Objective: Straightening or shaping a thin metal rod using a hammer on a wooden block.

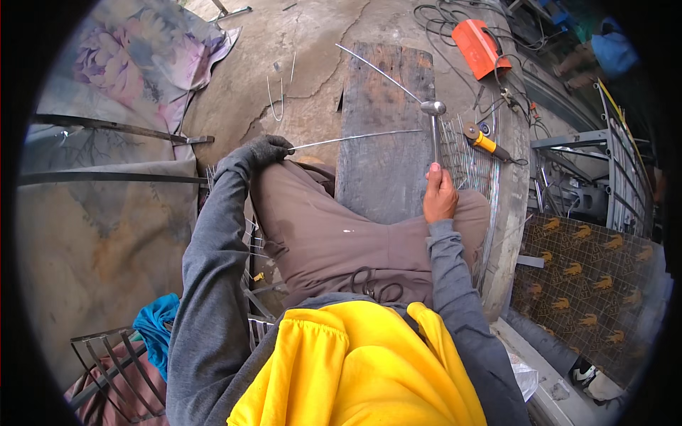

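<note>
My left hand (pixel 268 150), in a dark glove, is closed on one end of a thin metal rod (pixel 355 138). The rod reaches rightward over a worn wooden board (pixel 380 177) between my legs. My bare right hand (pixel 441 193) grips the handle of a hammer (pixel 435 131), its metal head pointing away from me near the board's right edge. Another thin rod (pixel 376 72) slants across the board's far part, its near end by the hammer head.
Several thin rods (pixel 458 153) lie right of the board beside a yellow angle grinder (pixel 486 141). Beyond stand an orange box-shaped machine (pixel 481 48) and tangled cables (pixel 437 25). A bent U-shaped rod (pixel 275 106) lies on the concrete. Flowered sheeting (pixel 114 64) and dark metal bars (pixel 121 126) are at left.
</note>
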Tool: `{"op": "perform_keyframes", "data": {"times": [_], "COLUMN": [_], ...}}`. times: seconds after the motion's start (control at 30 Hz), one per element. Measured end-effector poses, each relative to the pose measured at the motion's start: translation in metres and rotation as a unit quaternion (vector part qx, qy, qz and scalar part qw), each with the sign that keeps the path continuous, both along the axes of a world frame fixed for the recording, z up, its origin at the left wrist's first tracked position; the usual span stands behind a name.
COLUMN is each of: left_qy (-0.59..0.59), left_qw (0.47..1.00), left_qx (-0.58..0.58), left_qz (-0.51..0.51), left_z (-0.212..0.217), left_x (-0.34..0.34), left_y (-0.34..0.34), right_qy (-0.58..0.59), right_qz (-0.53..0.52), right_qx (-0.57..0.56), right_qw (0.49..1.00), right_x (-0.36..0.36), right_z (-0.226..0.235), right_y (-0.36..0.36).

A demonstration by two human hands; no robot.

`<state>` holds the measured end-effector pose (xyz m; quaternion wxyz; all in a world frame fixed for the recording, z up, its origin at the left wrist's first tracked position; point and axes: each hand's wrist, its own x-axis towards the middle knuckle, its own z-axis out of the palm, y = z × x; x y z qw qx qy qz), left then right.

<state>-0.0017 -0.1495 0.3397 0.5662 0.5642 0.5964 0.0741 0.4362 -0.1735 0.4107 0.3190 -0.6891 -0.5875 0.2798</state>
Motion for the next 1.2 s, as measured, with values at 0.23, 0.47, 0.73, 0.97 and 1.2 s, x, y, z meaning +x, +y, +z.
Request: {"op": "perform_keyframes", "data": {"times": [0.23,0.47,0.73,0.97,1.2], "left_qy": [0.004,0.042,0.044,0.049,0.02], "left_qw": [0.998,0.999,0.999,0.999,0.999], "left_qx": [-0.041,-0.002,-0.002,-0.004,0.011], "left_qz": [0.051,0.011,0.006,0.016,0.025], "left_z": [0.002,0.01,0.003,0.001,0.004], "left_x": [0.006,0.007,0.005,0.005,0.0], "left_y": [-0.003,0.001,0.0,0.0,-0.005], "right_qy": [-0.126,-0.122,-0.092,-0.131,-0.112], "right_qz": [0.056,0.035,0.046,0.07,0.075], "right_qx": [-0.117,-0.077,-0.073,-0.117,-0.17], "right_qw": [0.984,0.989,0.992,0.982,0.976], "right_x": [0.007,-0.001,-0.004,-0.003,0.001], "right_z": [-0.04,-0.029,-0.023,-0.028,-0.024], "right_y": [0.011,0.004,0.003,0.01,0.011]}}
